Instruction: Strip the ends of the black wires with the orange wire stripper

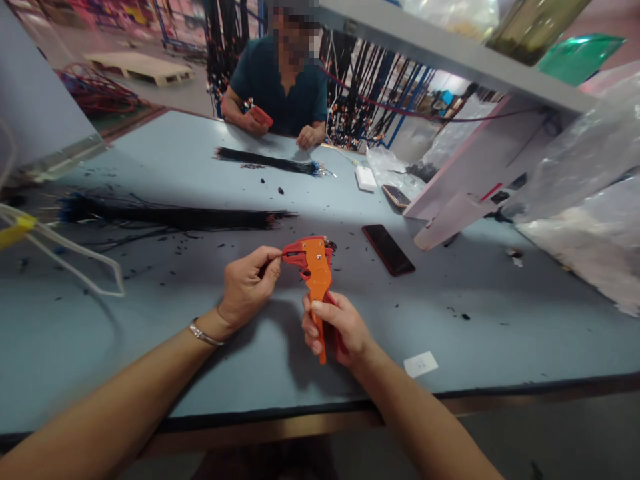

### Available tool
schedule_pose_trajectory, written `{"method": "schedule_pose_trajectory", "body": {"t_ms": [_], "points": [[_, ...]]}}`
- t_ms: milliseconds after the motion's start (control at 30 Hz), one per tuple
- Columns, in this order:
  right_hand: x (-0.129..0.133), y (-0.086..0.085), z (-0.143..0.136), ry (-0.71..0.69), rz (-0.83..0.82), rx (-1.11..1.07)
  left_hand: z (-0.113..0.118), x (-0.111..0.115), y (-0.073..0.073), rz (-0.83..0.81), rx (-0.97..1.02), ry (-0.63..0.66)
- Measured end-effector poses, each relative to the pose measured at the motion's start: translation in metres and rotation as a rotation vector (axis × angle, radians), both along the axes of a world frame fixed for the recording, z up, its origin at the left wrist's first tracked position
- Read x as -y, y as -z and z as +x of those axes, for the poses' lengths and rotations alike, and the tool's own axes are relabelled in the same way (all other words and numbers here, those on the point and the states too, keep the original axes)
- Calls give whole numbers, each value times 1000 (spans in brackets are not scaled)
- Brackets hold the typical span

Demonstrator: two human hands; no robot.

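Apparently, the work is caught midway: orange pliers (pixel 317 267) are gripped in the right hand (pixel 343 327), its fingers wrapped round the handles, while the left hand (pixel 250 283) is pinched closed at their nose, though whether a wire is held there cannot be told. Beyond the left hand, black wires (pixel 190 217) are laid bundled on the desk (pixel 165 360); dark scraps (pixel 466 317) are strewn right of the right hand, but how many wires are finished or left cannot be judged.

A shiny silver bracelet (pixel 205 335) goes round the left wrist (pixel 220 323); both forearms (pixel 125 387) are bare; the left hand (pixel 249 287) and right hand (pixel 346 327) are bare too.
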State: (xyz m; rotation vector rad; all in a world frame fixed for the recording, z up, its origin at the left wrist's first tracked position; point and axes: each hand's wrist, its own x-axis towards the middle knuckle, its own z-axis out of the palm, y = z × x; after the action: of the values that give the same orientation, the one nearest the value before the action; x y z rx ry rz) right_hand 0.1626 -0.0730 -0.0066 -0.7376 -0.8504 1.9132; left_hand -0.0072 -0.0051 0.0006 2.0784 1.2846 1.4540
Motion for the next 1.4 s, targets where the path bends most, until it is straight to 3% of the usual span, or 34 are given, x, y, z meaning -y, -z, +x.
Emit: {"method": "schedule_pose_trajectory", "body": {"t_ms": [267, 400, 533, 667, 833, 967, 1233, 1400], "points": [[-5, -2, 8, 156, -53, -103, 0, -5, -2, -192, 191, -47], [-7, -3, 12, 88, -16, -85, -1, -9, 4, -310, 314, -15], [-4, -7, 13, 15, 90, 65, 1, -13, 6, -438, 554, 60], [-4, -12, 17, 48, 324, 479, 3, -14, 2, -549, 720, 76], [-7, -6, 20, 479, 884, 1371, 5, -13, 2, -603, 780, 117], [-9, -1, 19, 515, 1130, 1593, 7, -10, 1, -669, 829, 168], [-8, 2, 15, 495, 1147, 1643, 8, -6, -6, -743, 921, 192], [-7, 3, 15, 438, 1023, 1555, 8, -5, -2, -712, 831, 245]]}}
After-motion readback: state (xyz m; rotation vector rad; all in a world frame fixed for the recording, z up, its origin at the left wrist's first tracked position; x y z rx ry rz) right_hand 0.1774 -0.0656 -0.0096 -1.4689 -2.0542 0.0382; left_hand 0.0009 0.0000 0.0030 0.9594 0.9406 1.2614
